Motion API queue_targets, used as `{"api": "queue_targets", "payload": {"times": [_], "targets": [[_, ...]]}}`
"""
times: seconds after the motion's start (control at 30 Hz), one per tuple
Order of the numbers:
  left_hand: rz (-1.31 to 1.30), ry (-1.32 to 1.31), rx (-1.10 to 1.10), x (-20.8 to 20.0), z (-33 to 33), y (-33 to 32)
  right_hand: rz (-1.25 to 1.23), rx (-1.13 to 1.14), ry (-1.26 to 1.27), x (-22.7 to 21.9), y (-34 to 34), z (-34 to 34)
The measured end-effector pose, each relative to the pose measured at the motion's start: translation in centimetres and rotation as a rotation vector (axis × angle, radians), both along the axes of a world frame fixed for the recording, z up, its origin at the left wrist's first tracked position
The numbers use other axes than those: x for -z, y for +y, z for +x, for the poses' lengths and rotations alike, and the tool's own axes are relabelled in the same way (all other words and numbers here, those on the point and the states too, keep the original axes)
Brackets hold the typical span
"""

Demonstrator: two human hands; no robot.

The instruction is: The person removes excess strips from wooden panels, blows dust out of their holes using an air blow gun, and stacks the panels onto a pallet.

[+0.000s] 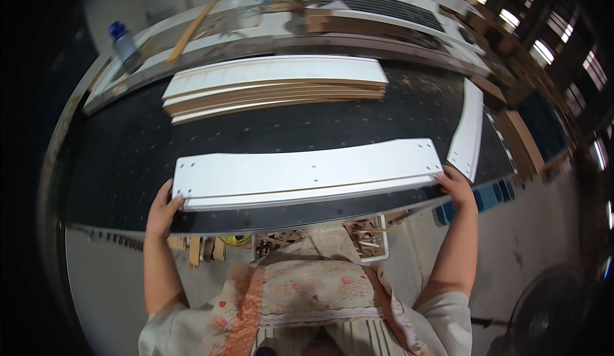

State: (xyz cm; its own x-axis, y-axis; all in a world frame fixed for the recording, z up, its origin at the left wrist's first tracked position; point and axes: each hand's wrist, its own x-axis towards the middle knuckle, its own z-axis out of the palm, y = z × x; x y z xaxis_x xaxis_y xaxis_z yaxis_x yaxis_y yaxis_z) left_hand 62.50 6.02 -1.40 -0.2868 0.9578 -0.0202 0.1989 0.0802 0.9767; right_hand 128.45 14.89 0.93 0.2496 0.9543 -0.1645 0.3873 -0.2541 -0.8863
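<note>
My left hand (pixel 163 209) and right hand (pixel 458 187) are closed on opposite ends of the white panel (pixel 281 172) — it sits over the black table (pixel 288 130), nearer me than the stacked panels (pixel 275 73).

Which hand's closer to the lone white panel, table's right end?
Right. Right hand is by the near end of the lone panel; left hand is farther off, at the left end of the held panel.
</note>
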Motion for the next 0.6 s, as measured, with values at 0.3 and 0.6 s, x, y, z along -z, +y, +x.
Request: {"api": "queue_targets", "payload": {"times": [0.3, 0.6], "targets": [[0.229, 0.285, -0.485, 4.3, 3.2, 1.4, 0.453, 0.362, -0.160, 7.8, 1.7, -0.5], [0.275, 0.338, -0.440, 3.9, 3.4, 0.9, 0.484, 0.353, -0.265, 7.8, 1.6, -1.1]]}}
